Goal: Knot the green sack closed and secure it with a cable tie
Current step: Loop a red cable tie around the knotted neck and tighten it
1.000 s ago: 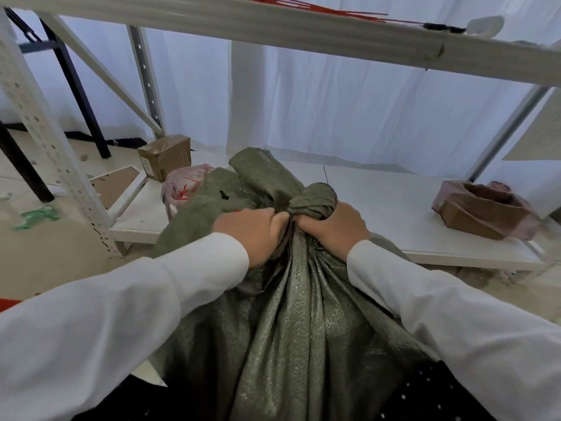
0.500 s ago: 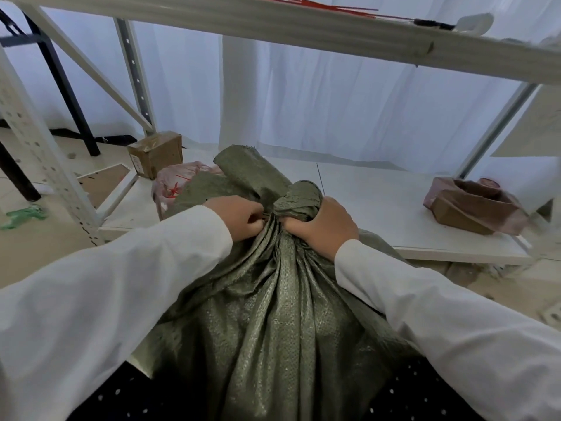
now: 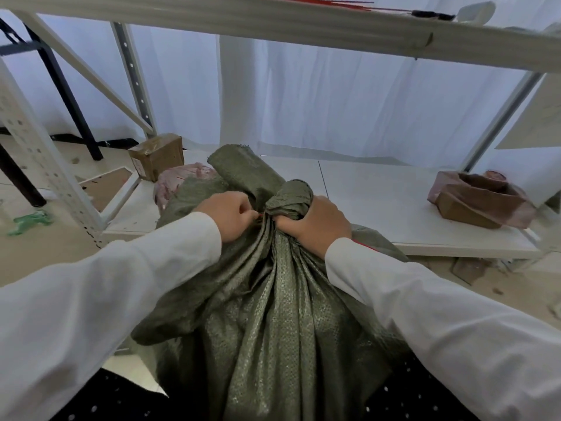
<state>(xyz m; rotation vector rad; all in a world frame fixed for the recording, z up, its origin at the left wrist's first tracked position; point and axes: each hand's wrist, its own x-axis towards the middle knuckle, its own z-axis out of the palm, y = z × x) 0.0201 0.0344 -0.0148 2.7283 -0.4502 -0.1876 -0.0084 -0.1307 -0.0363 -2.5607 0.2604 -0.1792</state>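
The green woven sack (image 3: 273, 314) stands in front of me, its neck gathered under a tight knot (image 3: 290, 200), with a loose flap (image 3: 243, 168) sticking up behind. My right hand (image 3: 315, 226) grips the neck just below the knot. My left hand (image 3: 226, 215) is closed at the left side of the neck, pinching a small red bit of cable tie (image 3: 258, 216). A thin red strip (image 3: 364, 244) shows by my right wrist. How the tie runs around the neck is hidden by my hands.
The sack leans against a low white shelf board (image 3: 379, 202) holding a brown cardboard box (image 3: 158, 154), a pink bag (image 3: 179, 180) and a crumpled brown wrapper (image 3: 476, 199). More red cable ties (image 3: 318, 0) lie on the upper shelf (image 3: 303, 28). A white perforated upright (image 3: 39, 159) stands at left.
My left hand has shifted from pressing against the neck to pinching at its left side. My right hand keeps its hold under the knot. The view moved slightly closer.
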